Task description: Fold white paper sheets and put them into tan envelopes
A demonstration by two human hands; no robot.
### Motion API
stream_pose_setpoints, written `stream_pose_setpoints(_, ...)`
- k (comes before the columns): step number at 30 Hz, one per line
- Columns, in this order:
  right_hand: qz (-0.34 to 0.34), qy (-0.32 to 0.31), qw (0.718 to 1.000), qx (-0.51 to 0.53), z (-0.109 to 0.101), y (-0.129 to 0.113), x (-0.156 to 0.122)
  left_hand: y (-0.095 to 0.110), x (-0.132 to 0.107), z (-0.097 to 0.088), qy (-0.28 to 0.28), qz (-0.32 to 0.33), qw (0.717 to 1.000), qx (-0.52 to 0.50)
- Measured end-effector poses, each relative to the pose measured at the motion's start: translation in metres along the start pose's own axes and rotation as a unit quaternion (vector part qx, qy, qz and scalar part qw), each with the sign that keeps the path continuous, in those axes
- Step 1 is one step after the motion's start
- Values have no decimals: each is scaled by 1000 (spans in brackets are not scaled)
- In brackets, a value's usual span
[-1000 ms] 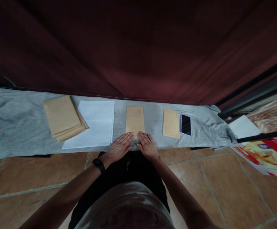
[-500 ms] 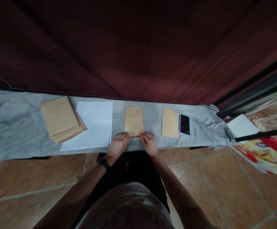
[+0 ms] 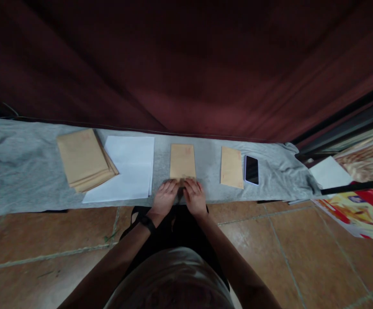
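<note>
A brown paper envelope [image 3: 182, 161] lies flat on the grey cloth in front of me, with faint red print at its top right. My left hand [image 3: 165, 194] has its fingers closed at the envelope's near edge. Close beside it, my right hand [image 3: 194, 195] presses on the same edge with bent fingers. The fingertips of both hands nearly meet at the middle of that edge and partly cover it. A dark band [image 3: 147, 223] is round my left wrist.
A stack of brown envelopes [image 3: 82, 156] overlaps white paper sheets [image 3: 130, 167] on the left. Another envelope [image 3: 232, 167] and a phone [image 3: 251, 170] lie to the right on the grey cloth [image 3: 206, 150]. A dark red curtain [image 3: 180, 77] hangs behind; a colourful box [image 3: 360, 210] stands at right.
Both hands have slid inward along the envelope's near edge, from its two corners to the middle. The view has shifted slightly.
</note>
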State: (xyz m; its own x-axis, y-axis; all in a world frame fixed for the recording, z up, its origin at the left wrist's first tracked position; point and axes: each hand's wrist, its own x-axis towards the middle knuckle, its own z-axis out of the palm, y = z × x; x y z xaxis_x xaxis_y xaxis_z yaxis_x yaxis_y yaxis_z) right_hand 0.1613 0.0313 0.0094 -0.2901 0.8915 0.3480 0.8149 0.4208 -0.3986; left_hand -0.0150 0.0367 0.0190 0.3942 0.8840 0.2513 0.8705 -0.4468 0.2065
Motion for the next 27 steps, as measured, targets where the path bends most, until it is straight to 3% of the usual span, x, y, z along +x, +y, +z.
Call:
stream_pose_setpoints(2, -35, -29, 999, 8, 6, -12, -7, 3, -7, 2, 6, 7, 1000, -7)
stream_pose_setpoints(6, -24, -52, 998, -15, 9, -23, -17, 5, -20, 0, 4, 2, 1000, -18)
stream_pose_setpoints(17, 15, -54, 996, -69, -16, 13, -25, 7, -28, -4, 8, -3, 1000, 3)
stream_pose_setpoints(27, 31, -33, 998, -34, -15, 13, -27, 52, -6, 9, -30, 6, 999, -38)
